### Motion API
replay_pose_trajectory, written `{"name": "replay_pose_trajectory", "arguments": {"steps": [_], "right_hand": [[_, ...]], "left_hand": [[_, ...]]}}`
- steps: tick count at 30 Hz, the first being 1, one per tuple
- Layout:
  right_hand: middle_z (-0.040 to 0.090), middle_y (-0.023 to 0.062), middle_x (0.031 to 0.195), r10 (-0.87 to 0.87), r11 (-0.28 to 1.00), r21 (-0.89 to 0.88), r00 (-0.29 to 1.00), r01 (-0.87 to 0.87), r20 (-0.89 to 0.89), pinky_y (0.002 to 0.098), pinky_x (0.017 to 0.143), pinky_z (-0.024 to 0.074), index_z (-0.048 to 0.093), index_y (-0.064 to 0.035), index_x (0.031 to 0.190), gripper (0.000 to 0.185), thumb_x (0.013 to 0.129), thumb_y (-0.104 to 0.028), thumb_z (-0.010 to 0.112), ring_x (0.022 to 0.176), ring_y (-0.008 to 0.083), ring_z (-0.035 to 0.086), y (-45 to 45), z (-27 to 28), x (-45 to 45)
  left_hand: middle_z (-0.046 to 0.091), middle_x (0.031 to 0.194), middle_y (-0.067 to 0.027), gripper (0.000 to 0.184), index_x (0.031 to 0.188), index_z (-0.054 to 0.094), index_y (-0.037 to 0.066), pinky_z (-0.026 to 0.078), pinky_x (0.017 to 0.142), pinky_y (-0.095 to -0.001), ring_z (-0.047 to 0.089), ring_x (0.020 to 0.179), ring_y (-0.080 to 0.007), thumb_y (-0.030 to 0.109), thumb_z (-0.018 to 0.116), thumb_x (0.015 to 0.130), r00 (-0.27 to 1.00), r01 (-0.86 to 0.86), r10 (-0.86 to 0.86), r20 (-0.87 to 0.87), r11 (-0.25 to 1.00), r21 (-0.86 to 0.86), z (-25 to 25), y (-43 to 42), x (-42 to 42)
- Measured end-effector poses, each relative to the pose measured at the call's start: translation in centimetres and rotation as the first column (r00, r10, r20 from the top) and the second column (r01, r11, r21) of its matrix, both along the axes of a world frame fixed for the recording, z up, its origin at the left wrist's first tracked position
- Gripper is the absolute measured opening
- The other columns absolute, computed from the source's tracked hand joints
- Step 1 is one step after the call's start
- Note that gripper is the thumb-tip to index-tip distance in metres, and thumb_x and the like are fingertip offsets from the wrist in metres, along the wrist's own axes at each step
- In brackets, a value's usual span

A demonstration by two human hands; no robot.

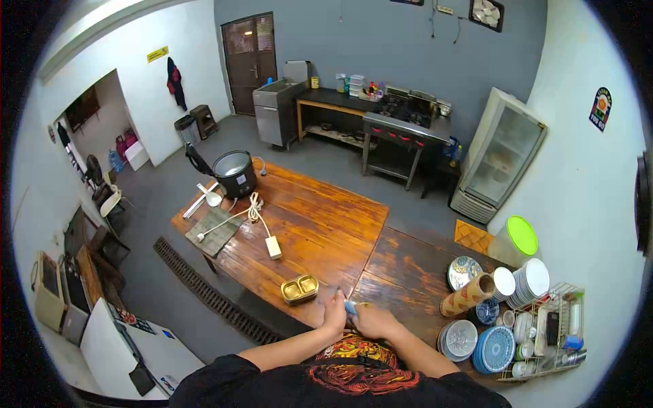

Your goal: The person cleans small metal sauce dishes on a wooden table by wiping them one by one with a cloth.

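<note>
Both hands are close together at the near edge of the wooden table (pixel 320 231). My left hand (pixel 334 314) has its fingers closed beside a small blue item (pixel 350 307). My right hand (pixel 374 321) is wrapped round the other side of this blue item, which is too small to identify. A gold-coloured two-compartment container (pixel 300 290) stands just left of my hands. Farther off on the table lie a white power strip (pixel 273 247) with its coiled cord, a grey-green cloth (pixel 216 230), a white ladle (pixel 213 198) and an open black rice cooker (pixel 235 178).
Stacked blue plates (pixel 494 349), bowls (pixel 458 339), a patterned cylinder (pixel 468 295), a lime-lidded bucket (pixel 514 241) and a wire dish rack (pixel 564 340) crowd the right side. Beyond stand a stove (pixel 406 109), a glass-door fridge (pixel 500 156) and a steel fryer (pixel 277 112).
</note>
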State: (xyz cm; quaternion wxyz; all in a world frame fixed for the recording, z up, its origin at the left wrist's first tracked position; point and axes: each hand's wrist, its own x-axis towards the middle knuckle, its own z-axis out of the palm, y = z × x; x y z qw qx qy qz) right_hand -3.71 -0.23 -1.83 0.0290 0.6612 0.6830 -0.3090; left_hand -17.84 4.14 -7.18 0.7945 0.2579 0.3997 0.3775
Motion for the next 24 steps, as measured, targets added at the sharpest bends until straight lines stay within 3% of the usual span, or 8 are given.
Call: {"name": "replay_pose_trajectory", "arguments": {"steps": [2,7,12,15,17,19,22,24], "right_hand": [[0.066,0.021,0.112,0.053,0.998,-0.016,0.977,-0.057,-0.205,0.046,0.071,0.0517,0.058,-0.0144,0.118,0.038,0.093,-0.041,0.048,0.088,0.0396,0.065,-0.1,-0.2,0.2],[0.066,0.0182,0.11,0.031,0.953,0.302,0.988,0.016,-0.149,0.0457,0.075,0.0507,0.057,-0.0123,0.117,0.037,0.092,-0.038,0.049,0.095,0.0383,0.064,0.0,2.2,0.2],[0.067,0.0149,0.108,0.008,0.95,0.308,0.988,0.04,-0.152,0.0425,0.077,0.0494,0.061,-0.0094,0.112,0.033,0.089,-0.033,0.056,0.092,0.036,0.063,-1.3,3.5,-1.9],[0.067,0.0139,0.108,0.147,0.931,0.364,0.917,-0.003,-0.369,0.0419,0.077,0.0498,0.063,-0.0108,0.115,0.035,0.086,-0.029,0.059,0.092,0.0358,0.063,-1.2,2.1,1.9],[0.067,0.0127,0.109,0.113,0.96,0.278,0.953,-0.032,-0.281,0.0412,0.077,0.05,0.064,-0.0144,0.119,0.038,0.084,-0.027,0.06,0.091,0.0362,0.062,-0.8,2.5,4.2],[0.066,0.0109,0.1,-0.156,0.864,0.48,0.987,0.149,-0.025,0.0386,0.072,0.0509,0.066,-0.0197,0.12,0.039,0.081,-0.028,0.064,0.084,0.0349,0.063,-0.7,3.6,4.4],[0.063,0.0079,0.092,-0.276,0.686,0.671,0.954,0.281,-0.117,0.0359,0.062,0.0502,0.067,-0.0246,0.119,0.041,0.079,-0.031,0.069,0.073,0.0307,0.062,-0.9,8.5,1.3],[0.059,0.0062,0.088,-0.044,0.61,0.791,0.996,-0.038,0.082,0.0343,0.053,0.0466,0.069,-0.0269,0.114,0.038,0.077,-0.035,0.071,0.065,0.0269,0.06,-1.1,8.2,0.0]], "left_hand": [[0.057,0.098,-0.0092,0.046,0.114,0.051,0.006,0.048,0.069,-0.0276,0.056,0.078,-0.0165,0.05,0.04,0.102,0.999,-0.001,-0.001,0.034,0.999,0.048,-1.1,0.8,0.0],[0.061,0.093,-0.0062,0.057,0.111,0.058,0.005,0.046,0.069,-0.0256,0.057,0.078,-0.015,0.055,0.032,0.103,0.995,0.039,-0.051,0.084,0.99,0.134,-3.9,1.3,0.6],[0.065,0.1,-0.0058,0.054,0.116,0.059,0.008,0.049,0.071,-0.0294,0.06,0.083,-0.0165,0.055,0.036,0.102,0.965,-0.109,0.076,0.252,0.987,0.118,1.3,1.1,0.3],[0.064,0.104,-0.0062,0.056,0.123,0.055,0.009,0.049,0.073,-0.0301,0.06,0.086,-0.0167,0.056,0.035,0.102,0.973,-0.071,0.031,0.228,0.983,0.17,1.3,1.0,0.4],[0.063,0.108,-0.0065,0.058,0.13,0.052,0.01,0.05,0.075,-0.0308,0.06,0.089,-0.017,0.056,0.034,0.102,0.979,-0.031,-0.014,0.202,0.975,0.219,1.2,0.7,0.4],[0.062,0.111,-0.0065,0.058,0.133,0.05,0.01,0.05,0.076,-0.0307,0.06,0.09,-0.0171,0.056,0.033,0.102,0.981,-0.026,-0.023,0.194,0.969,0.247,1.8,0.6,0.7],[0.06,0.118,-0.0064,0.062,0.143,0.042,0.012,0.05,0.078,-0.0304,0.059,0.094,-0.0174,0.057,0.03,0.102,0.983,-0.028,-0.034,0.178,0.943,0.332,2.6,0.1,1.7],[0.06,0.12,-0.0067,0.063,0.144,0.041,0.011,0.05,0.079,-0.0306,0.059,0.094,-0.0177,0.057,0.03,0.102,0.986,0.001,-0.052,0.157,0.952,0.308,2.3,-0.4,1.5]]}}
